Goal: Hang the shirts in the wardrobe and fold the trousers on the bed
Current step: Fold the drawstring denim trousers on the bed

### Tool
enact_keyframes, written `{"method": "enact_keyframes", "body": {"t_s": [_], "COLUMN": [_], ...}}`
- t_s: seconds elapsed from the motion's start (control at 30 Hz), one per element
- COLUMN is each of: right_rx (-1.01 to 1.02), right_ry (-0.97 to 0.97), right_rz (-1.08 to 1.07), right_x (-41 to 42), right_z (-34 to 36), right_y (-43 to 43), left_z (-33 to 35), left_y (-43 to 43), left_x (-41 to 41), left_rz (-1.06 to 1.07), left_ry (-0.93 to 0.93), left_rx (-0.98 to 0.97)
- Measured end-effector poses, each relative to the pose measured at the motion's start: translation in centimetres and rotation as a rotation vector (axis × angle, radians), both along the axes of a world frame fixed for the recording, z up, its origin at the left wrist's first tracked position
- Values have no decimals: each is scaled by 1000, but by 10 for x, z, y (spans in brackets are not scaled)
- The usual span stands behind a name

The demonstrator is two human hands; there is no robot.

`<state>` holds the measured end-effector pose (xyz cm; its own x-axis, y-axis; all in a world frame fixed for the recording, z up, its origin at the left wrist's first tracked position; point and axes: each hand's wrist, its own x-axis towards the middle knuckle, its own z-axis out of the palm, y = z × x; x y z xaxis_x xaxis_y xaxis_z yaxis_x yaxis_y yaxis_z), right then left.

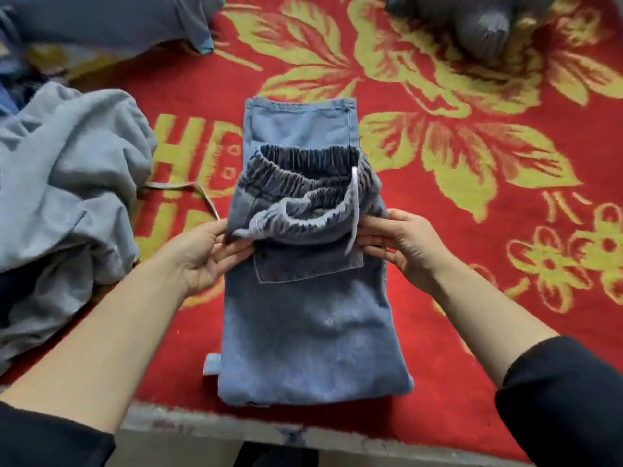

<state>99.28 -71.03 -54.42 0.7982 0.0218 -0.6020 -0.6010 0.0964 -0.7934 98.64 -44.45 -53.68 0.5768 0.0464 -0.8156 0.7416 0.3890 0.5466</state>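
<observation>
Blue denim trousers (313, 332) lie partly folded in a narrow stack on the red and gold bed cover (472, 264). Their elastic waistband (303, 183) gapes upward in the middle, with a pale drawstring hanging on its right side. My left hand (205, 254) pinches the left side of the waistband. My right hand (401, 244) grips the right side, fingers tucked under the cloth. The leg ends stick out flat beyond the waistband, further up the bed.
A heap of grey-blue clothes (64, 197) lies at the left, touching my left forearm. A blue garment (111, 21) is at the top left and a grey bundle (478, 25) at the top right. The bed's front edge (202, 429) runs below the trousers.
</observation>
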Motion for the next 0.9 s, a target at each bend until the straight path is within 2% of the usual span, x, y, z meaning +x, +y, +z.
{"method": "enact_keyframes", "body": {"t_s": [0.13,0.27,0.43,0.57,0.67,0.73,0.83,0.9], "right_rx": [-33,-132,-178,-253,-358,-520,-809,-931], "right_ry": [-18,8,-24,-70,-73,-159,-368,-411], "right_rz": [-92,-71,-165,-176,-33,146,478,652], "right_x": [73,123,173,197,193,176,141,112], "right_z": [-14,-32,-48,-62,-74,-80,-84,-83], "right_y": [12,20,26,31,34,38,41,38], "left_z": [-4,-17,-37,-54,-73,-87,-94,-93], "left_y": [4,7,7,3,-5,-13,-25,-31], "left_x": [80,137,186,204,194,176,135,105], "left_rz": [-39,-125,-214,-182,-163,-248,-546,-760], "left_ry": [-65,-73,-47,-53,-125,-285,-563,-622], "left_rx": [32,123,183,193,253,432,776,947]}}
